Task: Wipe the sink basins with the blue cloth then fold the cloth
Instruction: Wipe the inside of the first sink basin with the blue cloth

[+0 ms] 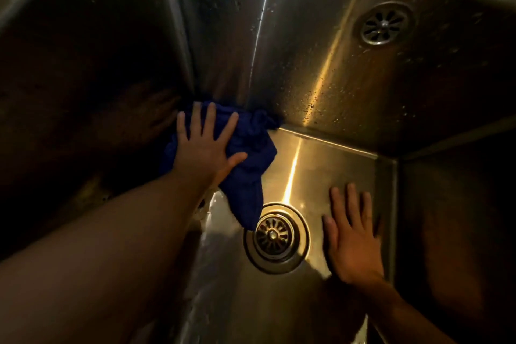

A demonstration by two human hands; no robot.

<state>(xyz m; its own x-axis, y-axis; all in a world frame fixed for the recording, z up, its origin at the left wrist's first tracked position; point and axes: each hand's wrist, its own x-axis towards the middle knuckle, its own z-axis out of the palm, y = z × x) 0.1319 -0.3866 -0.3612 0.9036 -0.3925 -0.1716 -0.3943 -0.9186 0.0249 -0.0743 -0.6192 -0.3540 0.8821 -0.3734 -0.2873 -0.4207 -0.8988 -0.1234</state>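
I look down into a stainless steel sink basin (321,170). The blue cloth (251,165) is bunched against the far left corner, where the left wall meets the back wall. My left hand (205,145) lies flat on the cloth with fingers spread, pressing it against the wall. A tail of the cloth hangs down to the rim of the round drain strainer (275,236) in the basin floor. My right hand (351,237) rests palm down on the basin floor, just right of the drain, holding nothing.
An overflow grille (384,24) is set in the back wall at upper right. Water droplets speckle the back wall. The left wall (83,92) and the right wall (452,218) are in deep shadow. A wet streak runs along the floor left of the drain.
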